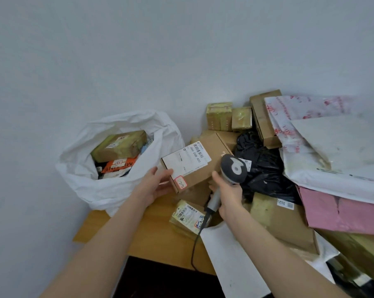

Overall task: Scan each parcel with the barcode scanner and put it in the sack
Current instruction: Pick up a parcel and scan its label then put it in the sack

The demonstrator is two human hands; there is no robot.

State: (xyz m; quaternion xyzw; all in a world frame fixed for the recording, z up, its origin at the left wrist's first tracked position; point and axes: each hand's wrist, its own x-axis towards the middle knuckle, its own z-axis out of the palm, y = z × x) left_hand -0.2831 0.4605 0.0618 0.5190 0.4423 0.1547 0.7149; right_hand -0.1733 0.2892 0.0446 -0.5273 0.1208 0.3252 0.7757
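Two bare hands work over a wooden table (160, 239) set against a plain pale wall (138, 50). Biggest thing: heap of parcels at right, topped by a white mailer (340, 151) with a red-printed mailer (293, 108) behind it, pink mailer (343, 214) below, crumpled black poly bag (265, 168) in the middle, tape-wrapped cardboard boxes at the back near the wall. White sack (119, 190) sits at the table's left end, mouth open, already holding a taped brown box (119, 145) and an orange-labelled packet (119, 165). Left hand (158, 186) grips the near-left corner of a brown cardboard parcel (194, 166), thumb on top, fingers under; parcel is tilted, raised just right of the sack, white shipping label with barcode facing up, small red-bordered sticker with handwriting near the front corner. Right hand (229, 198) is closed around the handle of the grey barcode scanner (233, 171), head up beside the parcel's right edge; black cable trails down off the table edge. Small yellow-taped parcel (188, 218) with label lies flat on the table below the held one.
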